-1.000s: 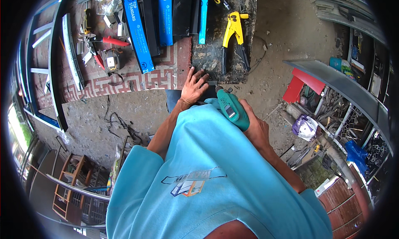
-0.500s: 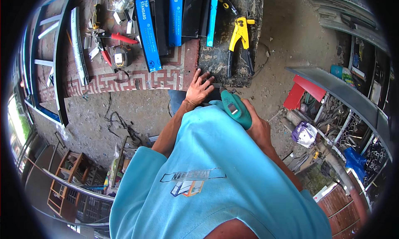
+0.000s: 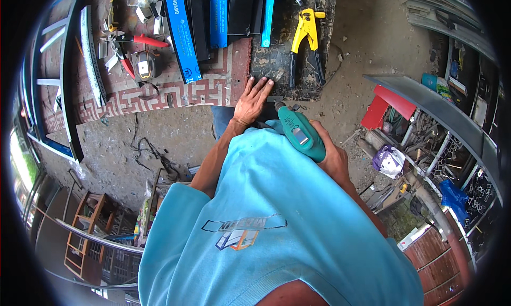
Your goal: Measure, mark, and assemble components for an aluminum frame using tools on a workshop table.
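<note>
My right hand (image 3: 331, 153) is wrapped round the body of a green power drill (image 3: 299, 133). The drill's dark chuck points up and left, to the near edge of the worktable. Just left of the chuck, my left hand (image 3: 252, 102) lies with its fingers stretched flat on the table edge, by the end of a red patterned mat (image 3: 213, 96). A small grey metal strip (image 3: 274, 98) shows between the left fingers and the chuck. My shirt covers part of my lap, and the drill's grip is hidden. Beyond the hands lies a yellow crimper-like hand tool (image 3: 306, 34) with black handles.
Blue-filmed metal profiles (image 3: 182, 37) lie across the table's far side. Red-handled snips (image 3: 125, 56) and a tape measure (image 3: 146, 65) are further left, beside a metal frame (image 3: 69, 82). At right stands a rack (image 3: 447, 120) with metal offcuts; a wooden ladder (image 3: 80, 226) is lower left.
The view has shifted a little, so the table sits higher and further left. The drill's chuck now shows more clearly by the table edge. My left hand stays on the edge.
</note>
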A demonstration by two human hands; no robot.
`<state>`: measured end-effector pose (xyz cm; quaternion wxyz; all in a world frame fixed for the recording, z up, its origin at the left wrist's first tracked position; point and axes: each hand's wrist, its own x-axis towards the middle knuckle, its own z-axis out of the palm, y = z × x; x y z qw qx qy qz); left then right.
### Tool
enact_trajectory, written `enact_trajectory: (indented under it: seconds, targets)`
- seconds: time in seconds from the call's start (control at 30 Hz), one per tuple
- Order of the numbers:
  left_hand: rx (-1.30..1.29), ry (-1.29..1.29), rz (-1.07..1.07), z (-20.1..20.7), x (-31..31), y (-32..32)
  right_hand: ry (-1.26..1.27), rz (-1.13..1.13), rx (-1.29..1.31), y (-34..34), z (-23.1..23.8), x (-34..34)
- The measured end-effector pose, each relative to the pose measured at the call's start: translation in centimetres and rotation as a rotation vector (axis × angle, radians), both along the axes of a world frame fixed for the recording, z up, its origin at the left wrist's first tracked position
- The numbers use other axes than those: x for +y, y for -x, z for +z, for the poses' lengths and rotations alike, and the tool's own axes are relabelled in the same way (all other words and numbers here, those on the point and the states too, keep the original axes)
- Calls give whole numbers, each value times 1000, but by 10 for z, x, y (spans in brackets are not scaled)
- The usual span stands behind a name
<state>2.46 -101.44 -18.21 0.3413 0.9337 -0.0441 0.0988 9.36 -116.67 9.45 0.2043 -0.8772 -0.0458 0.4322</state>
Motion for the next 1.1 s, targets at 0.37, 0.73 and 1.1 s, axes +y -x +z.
enact_trajectory:
  seconds: [0.37, 0.73, 1.1]
  targets:
    - [27, -82, -28, 1, 0, 2, 30, 5, 47, 0, -1, 4]
    - [18, -85, -37, 0, 1, 1, 7, -13, 23, 0, 0, 8]
    - [4, -52, -19, 2, 2, 0, 110, 248, 30, -16, 0, 21]
